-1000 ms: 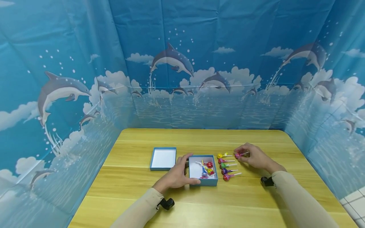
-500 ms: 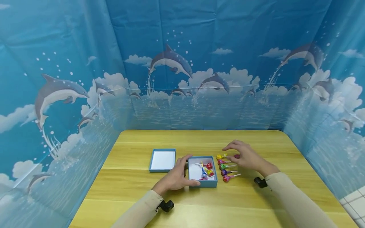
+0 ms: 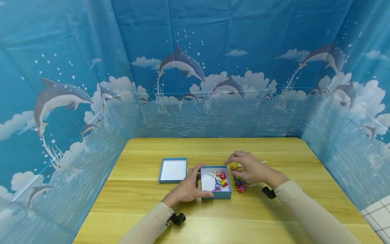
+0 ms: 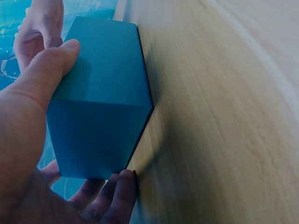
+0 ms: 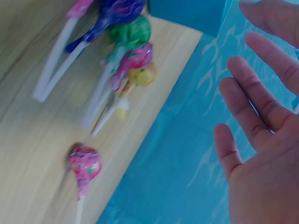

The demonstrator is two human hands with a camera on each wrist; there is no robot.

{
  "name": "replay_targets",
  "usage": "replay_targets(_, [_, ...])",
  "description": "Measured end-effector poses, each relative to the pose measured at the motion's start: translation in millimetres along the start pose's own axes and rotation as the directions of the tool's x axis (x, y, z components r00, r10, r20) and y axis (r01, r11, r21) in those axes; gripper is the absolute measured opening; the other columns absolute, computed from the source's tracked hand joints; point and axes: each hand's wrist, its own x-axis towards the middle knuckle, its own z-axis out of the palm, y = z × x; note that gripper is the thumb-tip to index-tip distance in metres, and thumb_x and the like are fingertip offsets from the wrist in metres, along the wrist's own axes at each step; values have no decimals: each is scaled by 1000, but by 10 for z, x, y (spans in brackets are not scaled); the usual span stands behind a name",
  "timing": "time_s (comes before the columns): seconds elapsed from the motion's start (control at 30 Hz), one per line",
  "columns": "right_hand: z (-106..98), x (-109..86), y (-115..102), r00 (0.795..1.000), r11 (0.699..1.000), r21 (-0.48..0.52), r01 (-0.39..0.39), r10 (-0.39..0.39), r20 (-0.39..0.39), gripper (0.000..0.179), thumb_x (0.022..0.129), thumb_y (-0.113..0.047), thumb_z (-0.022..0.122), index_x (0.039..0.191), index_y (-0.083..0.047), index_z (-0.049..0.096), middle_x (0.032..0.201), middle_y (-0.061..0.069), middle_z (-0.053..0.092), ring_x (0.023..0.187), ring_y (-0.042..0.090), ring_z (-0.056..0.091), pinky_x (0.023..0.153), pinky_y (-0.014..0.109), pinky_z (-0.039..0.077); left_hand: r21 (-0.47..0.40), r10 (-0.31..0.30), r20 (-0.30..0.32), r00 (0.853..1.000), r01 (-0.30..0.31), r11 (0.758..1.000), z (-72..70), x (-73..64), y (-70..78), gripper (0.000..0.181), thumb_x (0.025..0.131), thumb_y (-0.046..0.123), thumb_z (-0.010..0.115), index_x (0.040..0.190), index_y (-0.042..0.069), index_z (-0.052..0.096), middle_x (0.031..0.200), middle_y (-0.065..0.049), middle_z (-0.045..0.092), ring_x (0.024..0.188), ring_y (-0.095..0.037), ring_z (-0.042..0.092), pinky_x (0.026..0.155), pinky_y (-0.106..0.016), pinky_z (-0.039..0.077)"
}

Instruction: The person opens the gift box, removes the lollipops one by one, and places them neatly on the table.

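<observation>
The left hand (image 3: 186,190) grips the blue box (image 3: 220,195), its thumb against the near wall and its fingers along the left side. The box sits upright on the wooden surface (image 3: 213,222), with a red lollipop (image 3: 223,176), a blue lollipop (image 3: 217,185) and a yellow-and-red lollipop (image 3: 224,183) among those inside. The right hand (image 3: 251,168) holds nothing, fingers spread above the loose lollipops (image 5: 133,30) lined up beside the box's right side. A pink lollipop (image 5: 85,162) lies apart from that row. The lid (image 3: 173,170) rests left of the box, white inside facing up. A dolphin-print curtain (image 3: 189,112) hangs behind.
</observation>
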Motion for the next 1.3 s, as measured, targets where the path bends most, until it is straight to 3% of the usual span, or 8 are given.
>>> replay_targets(0.37, [18, 128, -188, 989, 992, -39, 118, -114, 96, 36, 102, -26, 95, 136, -23, 83, 136, -2, 74, 130, 28, 70, 111, 71, 52, -3, 4, 1, 1000, -4, 1000, -10, -5, 1, 121, 97, 57, 95, 188, 27, 21, 180, -24, 39, 146, -40, 63, 121, -65, 54])
replay_targets(0.73, [116, 341, -345, 957, 990, -11, 142, -134, 257, 42, 98, -23, 98, 138, -22, 85, 135, -5, 77, 127, 21, 72, 118, 63, 50, -1, 0, -1, 1000, 0, 1000, -1, -14, -27, 122, 97, 60, 94, 188, 28, 20, 179, -24, 39, 141, -38, 65, 119, -65, 55])
replay_targets(0.87, [151, 417, -373, 932, 990, 61, 124, -138, 336, 37, 101, -19, 95, 136, -18, 84, 127, 2, 77, 101, 14, 71, 97, 39, 59, 7, -2, -6, 1000, 2, 1000, 4, -16, -17, 123, 96, 60, 95, 188, 28, 20, 179, -25, 39, 142, -38, 65, 119, -64, 55])
replay_targets(0.97, [179, 472, -387, 911, 989, 108, 103, -137, 388, 31, 103, -16, 92, 134, -15, 85, 118, 6, 78, 84, 7, 60, 78, 25, 54, 6, -2, -7, 1000, 3, 1000, 11, -16, -8, 123, 95, 59, 96, 188, 28, 21, 178, -25, 40, 136, -34, 66, 116, -60, 56])
replay_targets(1.13, [237, 561, -406, 888, 985, 142, 95, -148, 436, 26, 102, -7, 91, 127, -14, 88, 109, 5, 84, 78, -4, 60, 76, 19, 55, -3, 6, -7, 1000, -6, 1000, 16, -11, 7, 123, 96, 58, 96, 188, 27, 21, 175, -25, 41, 130, -30, 65, 113, -57, 56])
replay_targets(1.3, [320, 651, -437, 869, 979, 182, 93, -169, 464, 27, 99, 2, 90, 122, -12, 89, 105, 4, 87, 78, -4, 65, 75, 18, 58, -11, 9, -8, 1000, -9, 1000, 11, -18, -4, 123, 96, 58, 95, 188, 26, 21, 174, -25, 42, 126, -28, 63, 109, -53, 56])
